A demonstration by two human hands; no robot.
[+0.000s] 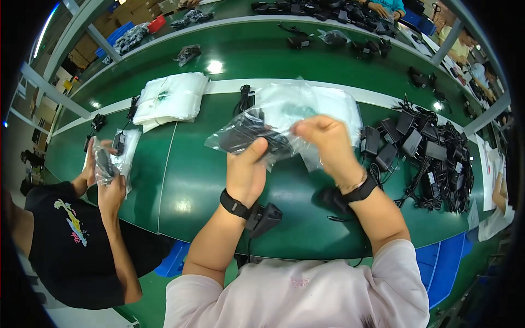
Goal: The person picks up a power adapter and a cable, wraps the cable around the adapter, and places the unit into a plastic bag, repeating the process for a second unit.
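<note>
My left hand [247,172] grips a clear plastic bag [221,136] from below, thumb on top. Inside the bag lies a black power adapter [240,131] with its coiled cord. At the bag's right end my right hand [327,143] is closed, thumb and fingers pinched at the plastic edge; the fingertips are slightly blurred. Just beyond both hands is a stack of clear bags [342,106] on the green table. One loose black adapter [265,220] sits beside my left wrist, and another dark adapter [331,199] is partly hidden by my right wrist.
A heap of black adapters with cords [421,150] covers the table's right side. Farther left lies another bag stack [172,101]. A co-worker in a black shirt [71,246] handles a bagged adapter at the left. Across the white ledge, a green belt [246,52] carries several bagged adapters.
</note>
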